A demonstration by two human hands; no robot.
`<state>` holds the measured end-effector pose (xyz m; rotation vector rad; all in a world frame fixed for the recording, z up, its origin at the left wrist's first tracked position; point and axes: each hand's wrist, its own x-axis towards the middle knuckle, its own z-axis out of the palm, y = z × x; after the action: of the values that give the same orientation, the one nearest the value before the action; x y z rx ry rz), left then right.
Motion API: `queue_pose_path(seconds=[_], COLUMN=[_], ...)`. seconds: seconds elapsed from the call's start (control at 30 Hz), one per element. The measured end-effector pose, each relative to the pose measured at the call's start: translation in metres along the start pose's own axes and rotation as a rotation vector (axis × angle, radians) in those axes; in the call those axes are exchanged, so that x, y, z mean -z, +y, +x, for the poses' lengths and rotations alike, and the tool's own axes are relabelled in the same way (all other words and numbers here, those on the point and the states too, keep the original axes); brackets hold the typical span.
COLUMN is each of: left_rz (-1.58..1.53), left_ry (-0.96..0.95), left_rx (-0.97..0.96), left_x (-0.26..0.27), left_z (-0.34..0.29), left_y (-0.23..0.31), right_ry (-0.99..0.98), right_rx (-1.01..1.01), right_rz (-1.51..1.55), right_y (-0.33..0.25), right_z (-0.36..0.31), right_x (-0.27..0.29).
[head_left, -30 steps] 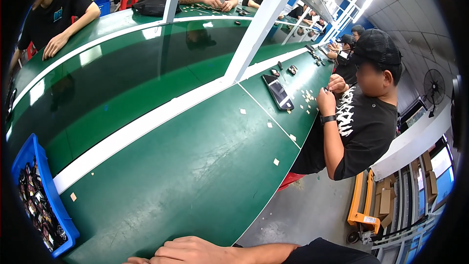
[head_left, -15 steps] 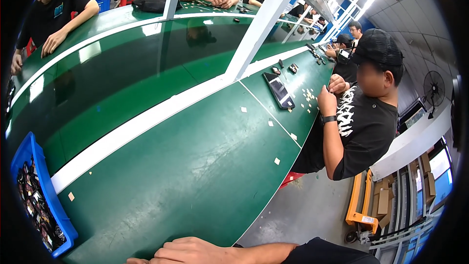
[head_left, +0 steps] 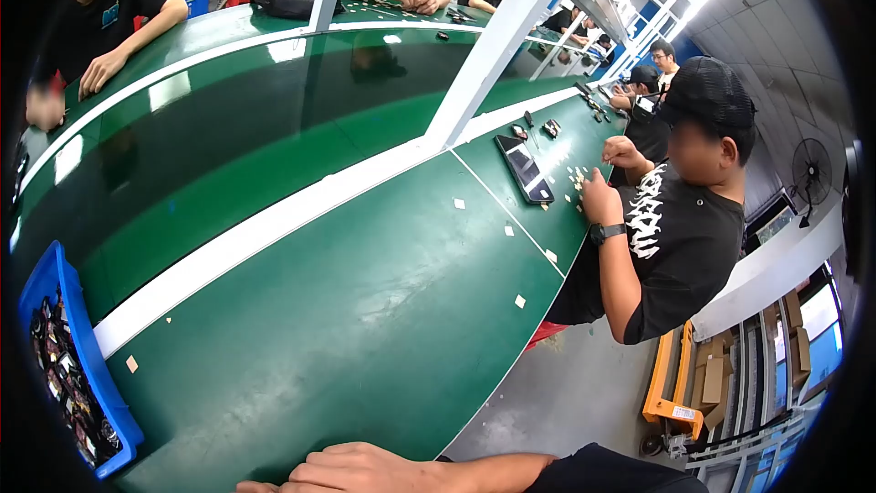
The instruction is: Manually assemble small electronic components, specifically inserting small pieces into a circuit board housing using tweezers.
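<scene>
My right hand [head_left: 358, 469] rests at the near edge of the green worktable [head_left: 328, 329], its forearm and black sleeve coming in from the lower right. Only the back of the hand and the knuckles show. The fingers are cut off by the lower edge, so whether they hold anything is hidden. A small bit of skin shows left of the knuckles, and I cannot tell which hand it belongs to. My left hand is not plainly in view. At the far left stands a blue plastic bin [head_left: 84, 333] full of small dark parts with wires.
Small pale square pieces [head_left: 520, 301] lie scattered on the table. Farther right are a phone [head_left: 525, 170] and a co-worker [head_left: 689, 219] in a black cap. A white post [head_left: 497, 50] rises from the white divider; a dark green conveyor belt [head_left: 274, 141] runs behind it.
The co-worker at right has moved both hands apart, one lower toward the pale pieces. The far-left person's hand has lifted and is blurred. My right hand stays put.
</scene>
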<state>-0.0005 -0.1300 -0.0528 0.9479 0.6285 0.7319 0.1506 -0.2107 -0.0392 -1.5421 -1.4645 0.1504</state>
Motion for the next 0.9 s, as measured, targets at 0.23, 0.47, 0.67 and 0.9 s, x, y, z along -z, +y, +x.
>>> queue_pose_path(seconds=[0.23, 0.47, 0.67, 0.9], left_rz=[0.007, 0.078, 0.054, 0.212], left_ry=[-0.035, -0.036, -0.014, -0.075], left_rx=[0.004, -0.062, -0.094, -0.194], left_x=[0.003, 0.001, 0.000, 0.003], left_z=[0.002, -0.001, 0.001, 0.003], left_y=[-0.003, -0.004, -0.008, -0.011], right_ry=[-0.018, -0.038, -0.027, -0.036], right_rx=[-0.009, 0.029, 0.008, 0.039], right_rz=[-0.017, -0.043, -0.105, -0.147], right_y=[0.001, -0.001, 0.003, 0.004], right_z=[0.002, -0.002, 0.002, -0.001], right_x=[0.001, 0.002, -0.002, -0.001])
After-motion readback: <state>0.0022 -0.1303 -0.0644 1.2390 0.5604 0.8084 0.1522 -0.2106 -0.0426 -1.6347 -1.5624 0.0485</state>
